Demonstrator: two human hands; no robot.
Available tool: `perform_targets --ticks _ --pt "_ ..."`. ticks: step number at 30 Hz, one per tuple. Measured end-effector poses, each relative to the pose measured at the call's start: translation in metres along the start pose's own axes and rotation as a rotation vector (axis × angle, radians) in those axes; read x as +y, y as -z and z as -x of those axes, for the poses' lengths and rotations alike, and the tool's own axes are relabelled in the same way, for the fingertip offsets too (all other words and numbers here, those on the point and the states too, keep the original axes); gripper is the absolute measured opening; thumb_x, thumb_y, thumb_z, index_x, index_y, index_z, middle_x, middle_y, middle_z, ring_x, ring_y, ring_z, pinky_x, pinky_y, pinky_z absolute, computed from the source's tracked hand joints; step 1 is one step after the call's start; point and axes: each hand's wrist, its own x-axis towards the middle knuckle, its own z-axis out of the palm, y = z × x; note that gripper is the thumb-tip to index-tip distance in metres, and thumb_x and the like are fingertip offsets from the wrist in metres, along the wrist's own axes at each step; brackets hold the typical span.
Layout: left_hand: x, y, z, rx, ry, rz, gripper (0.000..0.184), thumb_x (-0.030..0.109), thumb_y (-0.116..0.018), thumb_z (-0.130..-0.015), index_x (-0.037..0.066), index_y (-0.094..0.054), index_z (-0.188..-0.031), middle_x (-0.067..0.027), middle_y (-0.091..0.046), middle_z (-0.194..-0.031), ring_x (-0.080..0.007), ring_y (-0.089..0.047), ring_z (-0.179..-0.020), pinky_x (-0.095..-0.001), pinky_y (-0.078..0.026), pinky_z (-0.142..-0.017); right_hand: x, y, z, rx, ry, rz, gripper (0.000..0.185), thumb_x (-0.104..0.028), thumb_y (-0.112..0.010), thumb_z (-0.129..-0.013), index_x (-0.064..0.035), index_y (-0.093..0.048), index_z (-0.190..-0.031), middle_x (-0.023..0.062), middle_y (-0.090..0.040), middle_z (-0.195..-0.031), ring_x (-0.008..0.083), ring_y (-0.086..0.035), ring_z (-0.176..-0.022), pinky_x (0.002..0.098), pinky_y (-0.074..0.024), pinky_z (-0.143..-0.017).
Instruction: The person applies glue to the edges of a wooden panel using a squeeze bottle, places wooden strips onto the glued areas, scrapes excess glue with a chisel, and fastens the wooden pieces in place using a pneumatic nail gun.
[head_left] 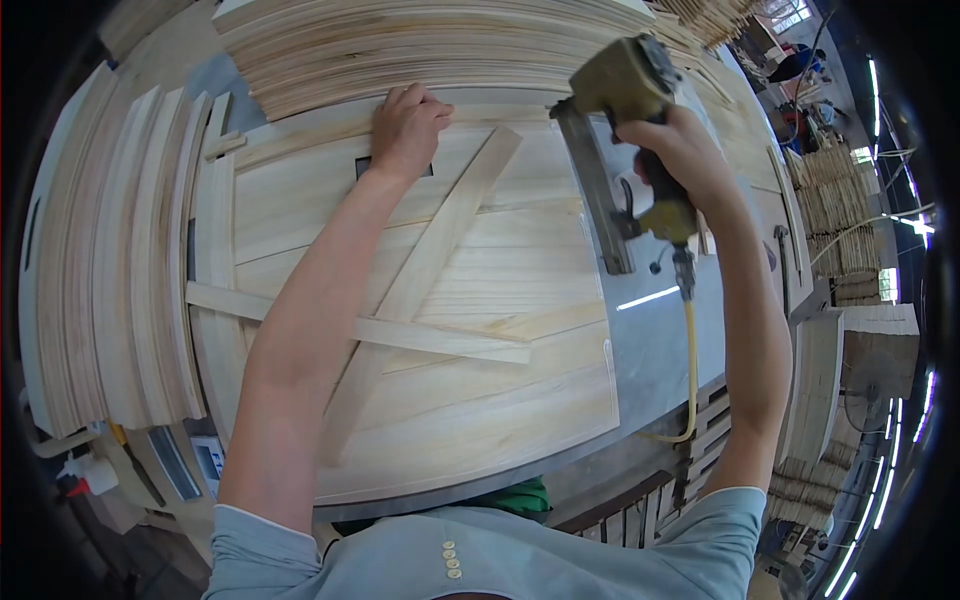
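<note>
A wooden panel (500,270) of pale boards lies on the grey table. My left hand (405,130) is closed at the panel's far edge strip, just above a small black rectangle; what its fingers hold, if anything, is hidden. In my right hand (675,155) is a nail gun (625,85), held above the panel's right side with its magazine slanting down and a yellow hose (690,370) hanging from it. Two loose wooden strips cross on the panel: a wide diagonal one (450,215) and a thinner one (440,337) beneath my left forearm.
Stacked boards (420,45) stand along the far side, and more boards (120,260) line the left. The bare grey table surface (655,335) shows at the right. Other wood stacks (845,210) stand farther right, where a person in dark clothing (795,62) is in the distance.
</note>
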Motion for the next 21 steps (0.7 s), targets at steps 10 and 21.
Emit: perform_targets --ticks 10,21 --pt "0.002 0.000 0.000 0.023 0.018 0.026 0.013 0.013 -0.072 -0.074 0.009 -0.076 -0.086 -0.0047 -0.064 -0.086 -0.0263 -0.057 -0.091 -0.0382 -0.048 -0.081 0.004 -0.021 -0.044 -0.008 -0.005 0.053 0.026 -0.023 -0.067 -0.078 0.0026 -0.062 -0.085 0.0055 -0.058 -0.062 0.0123 -0.055 -0.049 0.0254 -0.0443 -0.047" --pt "-0.056 0.106 0.029 -0.052 0.005 -0.110 0.019 0.007 -0.068 -0.079 0.004 -0.073 -0.097 -0.0113 -0.067 -0.092 -0.0329 -0.060 -0.097 -0.0397 -0.049 -0.087 -0.057 -0.021 0.039 -0.045 0.094 0.033 0.022 -0.016 -0.064 -0.078 0.0036 -0.061 -0.088 0.0055 -0.057 -0.062 0.0120 -0.055 -0.047 0.0269 -0.0421 -0.043"
